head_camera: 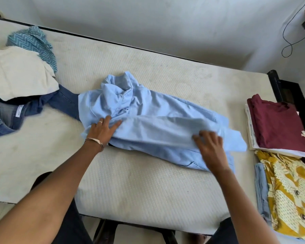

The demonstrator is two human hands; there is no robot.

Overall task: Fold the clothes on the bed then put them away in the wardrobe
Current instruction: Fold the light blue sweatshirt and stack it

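Observation:
A light blue shirt lies across the middle of the cream mattress, collar toward the far side, one sleeve folded over its body. My left hand presses flat on the shirt's left part, fingers straight. My right hand rests on the folded sleeve near the shirt's right end, fingers spread; it is blurred. At the left lies an unfolded heap: a cream garment, a teal patterned cloth and dark blue jeans.
Folded clothes are stacked at the right edge: a maroon T-shirt on white items, and a yellow patterned shirt over pale denim. A black bed frame shows at the right. A white wall runs behind, with a black cable.

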